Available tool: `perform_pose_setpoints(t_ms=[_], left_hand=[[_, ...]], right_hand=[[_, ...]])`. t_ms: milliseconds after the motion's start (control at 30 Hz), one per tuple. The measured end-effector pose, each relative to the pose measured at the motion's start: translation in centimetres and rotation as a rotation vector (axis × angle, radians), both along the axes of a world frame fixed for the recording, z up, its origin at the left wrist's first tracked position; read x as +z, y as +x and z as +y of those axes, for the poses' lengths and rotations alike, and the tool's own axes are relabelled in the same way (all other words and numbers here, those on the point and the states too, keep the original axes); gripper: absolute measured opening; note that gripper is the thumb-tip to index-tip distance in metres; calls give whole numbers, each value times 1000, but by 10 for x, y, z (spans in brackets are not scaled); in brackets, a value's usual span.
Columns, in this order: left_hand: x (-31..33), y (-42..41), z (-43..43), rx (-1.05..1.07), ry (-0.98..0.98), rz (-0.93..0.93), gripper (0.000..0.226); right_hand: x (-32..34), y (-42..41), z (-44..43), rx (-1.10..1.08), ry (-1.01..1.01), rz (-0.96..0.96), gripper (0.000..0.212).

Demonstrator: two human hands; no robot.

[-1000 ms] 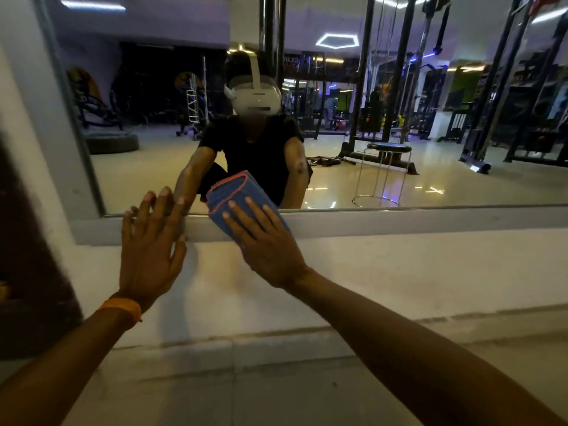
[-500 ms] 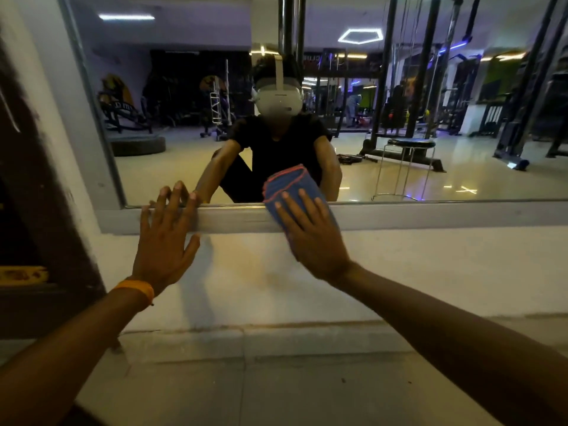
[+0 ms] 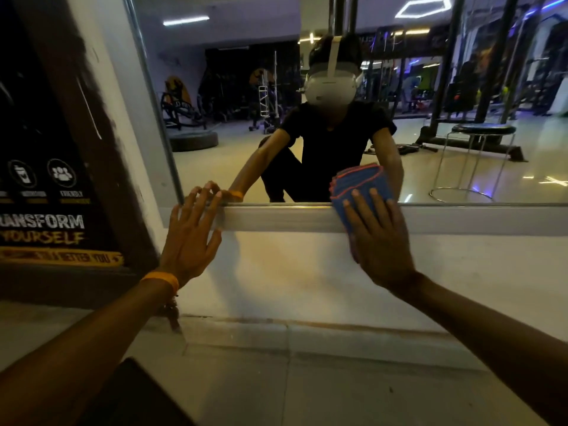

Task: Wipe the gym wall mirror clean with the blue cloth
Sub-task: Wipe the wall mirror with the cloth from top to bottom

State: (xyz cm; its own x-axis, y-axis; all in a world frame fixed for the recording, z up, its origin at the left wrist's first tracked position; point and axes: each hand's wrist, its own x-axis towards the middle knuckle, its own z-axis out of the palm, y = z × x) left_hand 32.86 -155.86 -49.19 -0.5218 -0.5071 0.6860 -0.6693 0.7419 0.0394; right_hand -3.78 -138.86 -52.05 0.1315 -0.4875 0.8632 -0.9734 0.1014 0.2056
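Readable lettering: only on the dark poster (image 3: 46, 179) left of the mirror (image 3: 430, 87).

Near the poster's lower edge, big white capitals (image 3: 43, 222) read "RANSFORM", the first letter cut off by the picture's left edge. Directly beneath, orange-yellow capitals (image 3: 43, 238) read "YOURSELF". Along the bottom edge a yellow strip (image 3: 61, 257) carries dark letters, of which "A BETTER YOU" can be made out. Above the white word sit two round white icons (image 3: 61, 173), one showing a cup and one a group of people. The small caption (image 3: 71, 194) under the group icon seems to say "FRIENDLY"; the other captions are too blurred to read. Signs reflected in the mirror cannot be read.
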Motion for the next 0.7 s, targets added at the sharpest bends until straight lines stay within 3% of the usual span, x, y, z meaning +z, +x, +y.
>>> perform_pose_setpoints(t_ms=[200, 400, 500, 700], left_hand=[[28, 29, -21, 80, -24, 29, 77], [32, 48, -42, 16, -71, 33, 77], [28, 52, -54, -21, -101, 59, 77], [20, 64, -63, -97, -135, 94, 75]], right_hand=[[22, 132, -77, 149, 132, 179, 71], [22, 61, -34, 67, 165, 190, 76], [14, 25, -11, -10, 189, 167, 63], [20, 153, -93, 81, 143, 261, 66]])
